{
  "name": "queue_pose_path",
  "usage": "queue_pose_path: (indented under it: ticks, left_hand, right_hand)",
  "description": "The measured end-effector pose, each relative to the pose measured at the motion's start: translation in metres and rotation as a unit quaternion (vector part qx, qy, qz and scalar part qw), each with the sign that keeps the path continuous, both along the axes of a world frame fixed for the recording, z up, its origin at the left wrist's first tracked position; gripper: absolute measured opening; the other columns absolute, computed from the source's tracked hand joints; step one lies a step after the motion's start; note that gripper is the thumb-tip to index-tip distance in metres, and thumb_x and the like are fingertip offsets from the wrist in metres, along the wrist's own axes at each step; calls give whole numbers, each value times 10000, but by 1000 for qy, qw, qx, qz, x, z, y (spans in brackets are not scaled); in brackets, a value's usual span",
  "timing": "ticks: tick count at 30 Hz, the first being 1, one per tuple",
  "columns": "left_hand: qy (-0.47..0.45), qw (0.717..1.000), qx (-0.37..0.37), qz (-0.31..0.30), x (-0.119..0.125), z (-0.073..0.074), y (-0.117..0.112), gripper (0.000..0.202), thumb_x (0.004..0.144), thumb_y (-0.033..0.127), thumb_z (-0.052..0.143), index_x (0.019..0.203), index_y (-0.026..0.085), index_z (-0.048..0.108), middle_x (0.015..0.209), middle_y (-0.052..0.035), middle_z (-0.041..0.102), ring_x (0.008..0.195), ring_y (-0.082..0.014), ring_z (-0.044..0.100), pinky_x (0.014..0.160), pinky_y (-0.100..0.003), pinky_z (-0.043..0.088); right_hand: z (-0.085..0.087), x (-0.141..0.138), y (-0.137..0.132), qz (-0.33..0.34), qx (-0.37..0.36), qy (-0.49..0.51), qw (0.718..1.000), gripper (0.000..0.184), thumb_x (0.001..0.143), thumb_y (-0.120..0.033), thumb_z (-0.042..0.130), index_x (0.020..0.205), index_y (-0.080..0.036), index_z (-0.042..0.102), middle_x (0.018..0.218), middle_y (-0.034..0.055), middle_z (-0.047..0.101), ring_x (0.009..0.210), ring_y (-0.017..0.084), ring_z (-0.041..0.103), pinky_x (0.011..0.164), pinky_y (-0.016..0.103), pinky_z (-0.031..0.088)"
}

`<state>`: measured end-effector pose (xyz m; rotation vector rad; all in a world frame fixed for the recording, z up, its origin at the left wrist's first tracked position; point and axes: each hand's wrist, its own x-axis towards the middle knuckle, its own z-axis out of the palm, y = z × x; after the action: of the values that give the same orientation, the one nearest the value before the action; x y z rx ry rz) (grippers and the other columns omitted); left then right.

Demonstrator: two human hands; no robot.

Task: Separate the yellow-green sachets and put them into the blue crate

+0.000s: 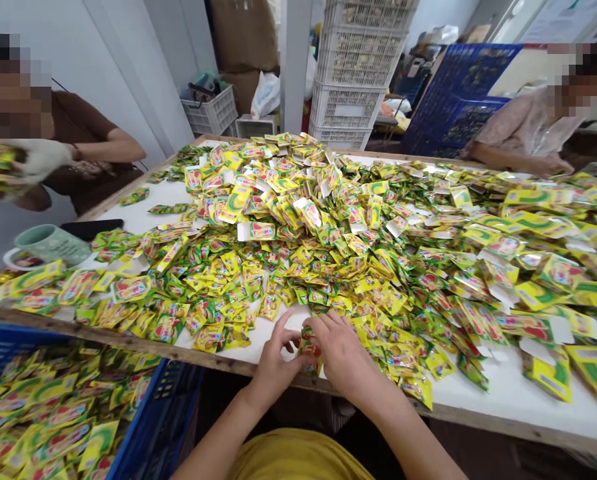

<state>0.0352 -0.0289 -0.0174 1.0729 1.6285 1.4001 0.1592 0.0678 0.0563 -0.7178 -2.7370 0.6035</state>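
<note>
Close to the table's near edge, my two hands meet around a small yellow and red carton [310, 352]. My left hand [274, 360] holds its left side, with the thumb against it and the index finger arched. Curled over the carton's top and right side are the fingers of my right hand [342, 350]; its thumb is hidden. Green packet foil seems to show at the carton's top, partly covered by my fingers. Loose yellow and green foil packets [393, 340] lie right beside my right hand. More packets [213, 327] lie left of my left hand.
A heap of flat cartons [258, 230] and packets covers the white table [478, 400]. At lower left stands a blue crate [151, 413] full of cartons. A mug [53, 243] and a dark phone [92, 229] sit at the left. Two people work across the table.
</note>
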Motion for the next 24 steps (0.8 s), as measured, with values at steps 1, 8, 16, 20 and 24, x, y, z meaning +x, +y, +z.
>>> queue_pose_path:
  ticks: [1, 8, 16, 20, 24]
  left_hand:
    - [-28, 999, -15, -22, -1, 3, 4, 563, 711, 282, 742, 1210, 182, 499, 887, -16, 638, 783, -142, 522, 758, -266, 420]
    - [-252, 965, 17, -70, 0, 5, 13, 276, 724, 286, 731, 918, 138, 602, 857, -17, 603, 853, -153, 536, 764, -244, 414]
    - [-216, 975, -11, -54, 0, 0, 11, 324, 689, 388, 749, 831, 131, 613, 743, -1, 574, 731, -132, 519, 695, -227, 417]
    - [-205, 977, -8, -56, 0, 4, 10, 322, 715, 391, 728, 912, 150, 645, 834, -22, 629, 833, -165, 562, 779, -248, 438]
    - [-211, 976, -18, -53, -3, 16, 6, 343, 871, 428, 534, 1005, 149, 681, 950, -55, 664, 910, -172, 562, 863, -269, 422]
  right_hand:
    - [-1, 0, 0, -2, -20, 12, 1000, 249, 815, -39, 509, 1015, -175, 569, 874, 49, 570, 842, 203, 465, 730, 325, 367]
    - [-10, 2, 2, -6, 36, 86, 996, 178, 865, -122, 534, 948, -208, 665, 1045, 91, 535, 968, 234, 441, 808, 366, 392]
    - [-14, 19, -3, -17, -9, 53, 998, 200, 885, -321, 574, 1053, -233, 638, 1246, 93, 497, 1164, 267, 400, 939, 441, 384]
    - [-22, 26, -1, -17, -31, 73, 997, 145, 864, -335, 600, 936, -230, 669, 1217, 104, 517, 1158, 290, 424, 941, 468, 392]
    - [-41, 31, -5, -139, -210, 247, 936, 226, 892, -356, 546, 1054, -231, 640, 1057, 97, 571, 943, 206, 548, 794, 341, 479]
